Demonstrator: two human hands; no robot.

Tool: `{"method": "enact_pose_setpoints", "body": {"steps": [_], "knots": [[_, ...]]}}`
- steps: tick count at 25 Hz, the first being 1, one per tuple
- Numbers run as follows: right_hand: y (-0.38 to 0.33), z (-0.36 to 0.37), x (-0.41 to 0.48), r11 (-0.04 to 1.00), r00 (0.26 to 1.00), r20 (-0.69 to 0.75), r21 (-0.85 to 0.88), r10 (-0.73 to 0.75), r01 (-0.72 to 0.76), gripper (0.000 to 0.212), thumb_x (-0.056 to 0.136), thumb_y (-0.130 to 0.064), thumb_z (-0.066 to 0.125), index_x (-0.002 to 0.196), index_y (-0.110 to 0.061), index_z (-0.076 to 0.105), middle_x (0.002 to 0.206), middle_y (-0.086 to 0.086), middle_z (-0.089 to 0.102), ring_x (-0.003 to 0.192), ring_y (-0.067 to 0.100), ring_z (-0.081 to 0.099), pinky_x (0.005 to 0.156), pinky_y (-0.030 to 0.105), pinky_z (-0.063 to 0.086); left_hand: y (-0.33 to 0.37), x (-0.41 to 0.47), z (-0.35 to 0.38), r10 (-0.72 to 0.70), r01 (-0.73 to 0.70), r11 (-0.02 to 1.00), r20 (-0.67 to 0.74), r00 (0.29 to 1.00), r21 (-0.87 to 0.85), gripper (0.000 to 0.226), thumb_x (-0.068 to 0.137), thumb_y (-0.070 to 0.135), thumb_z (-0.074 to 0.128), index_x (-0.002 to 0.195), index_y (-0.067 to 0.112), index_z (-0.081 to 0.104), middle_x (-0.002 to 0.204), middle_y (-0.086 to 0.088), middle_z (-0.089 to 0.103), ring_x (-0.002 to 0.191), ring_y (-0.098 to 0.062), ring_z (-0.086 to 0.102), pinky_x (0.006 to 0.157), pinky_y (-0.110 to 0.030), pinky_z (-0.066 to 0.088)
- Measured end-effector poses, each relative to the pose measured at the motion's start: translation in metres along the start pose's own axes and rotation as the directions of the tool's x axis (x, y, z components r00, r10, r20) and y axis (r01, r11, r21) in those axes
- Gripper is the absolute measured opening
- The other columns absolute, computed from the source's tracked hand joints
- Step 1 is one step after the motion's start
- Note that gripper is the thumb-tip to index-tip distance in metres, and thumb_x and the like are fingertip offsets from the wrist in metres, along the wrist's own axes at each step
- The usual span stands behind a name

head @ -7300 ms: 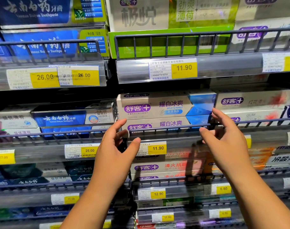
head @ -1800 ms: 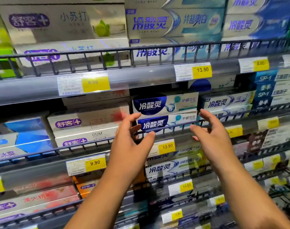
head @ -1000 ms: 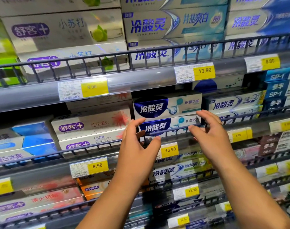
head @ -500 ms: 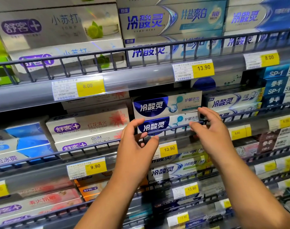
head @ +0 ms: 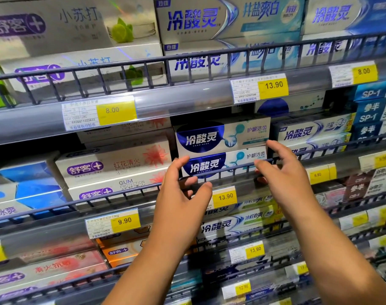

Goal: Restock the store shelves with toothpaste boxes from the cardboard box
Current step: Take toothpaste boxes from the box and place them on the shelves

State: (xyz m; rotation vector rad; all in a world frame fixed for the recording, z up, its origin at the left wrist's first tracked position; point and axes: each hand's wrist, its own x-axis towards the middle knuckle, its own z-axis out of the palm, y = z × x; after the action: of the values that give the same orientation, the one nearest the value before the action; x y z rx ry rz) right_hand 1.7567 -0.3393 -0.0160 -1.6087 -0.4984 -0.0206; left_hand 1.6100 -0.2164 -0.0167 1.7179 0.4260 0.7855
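Observation:
Two white toothpaste boxes with dark blue ovals are stacked on the middle shelf: the upper box [head: 223, 135] and the lower box [head: 220, 162] behind the wire rail [head: 231, 168]. My left hand [head: 183, 194] hovers in front of the stack's left end, fingers spread, holding nothing. At the stack's right end my right hand [head: 284, 172] is open too, its fingertips near the upper box's right edge and its thumb at the rail. The cardboard box is out of view.
White and red toothpaste boxes [head: 115, 166] sit left of the stack, blue and white ones [head: 313, 133] to its right. Yellow price tags [head: 225, 197] line the grey shelf fronts. Fuller shelves run above [head: 209, 23] and below [head: 231, 225].
Both hands have stayed at the two ends of the blue-oval stack, shifting only slightly. Seconds ago they were at another white and blue stack further left.

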Motion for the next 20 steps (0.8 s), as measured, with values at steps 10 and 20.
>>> {"method": "enact_pose_setpoints", "body": {"steps": [10,20], "knots": [[0.004,-0.001,0.0,0.999,1.0,0.005,0.038,0.009,-0.009,0.053,0.091,-0.021,0.06,0.139,-0.036,0.043,0.107,-0.028,0.047,0.082,-0.021,0.048,0.07,0.015,0.045,-0.007,-0.002,-0.003,0.005,-0.005,1.0,0.003,1.0,-0.01,0.046,0.086,0.021,0.067,0.119,0.047,0.05,0.118,-0.003,0.062,0.101,-0.002,0.061,0.078,-0.018,0.048],[0.009,0.0,-0.001,0.984,0.998,0.059,0.175,0.021,-0.031,0.05,0.089,-0.019,0.062,0.133,-0.039,0.048,0.146,-0.008,0.044,0.094,0.013,0.069,0.095,0.038,0.051,-0.006,-0.004,-0.005,-0.024,0.023,0.999,-0.017,1.0,-0.039,0.049,0.084,0.021,0.068,0.117,0.052,0.05,0.108,0.003,0.067,0.096,0.001,0.065,0.084,-0.028,0.053]]}}
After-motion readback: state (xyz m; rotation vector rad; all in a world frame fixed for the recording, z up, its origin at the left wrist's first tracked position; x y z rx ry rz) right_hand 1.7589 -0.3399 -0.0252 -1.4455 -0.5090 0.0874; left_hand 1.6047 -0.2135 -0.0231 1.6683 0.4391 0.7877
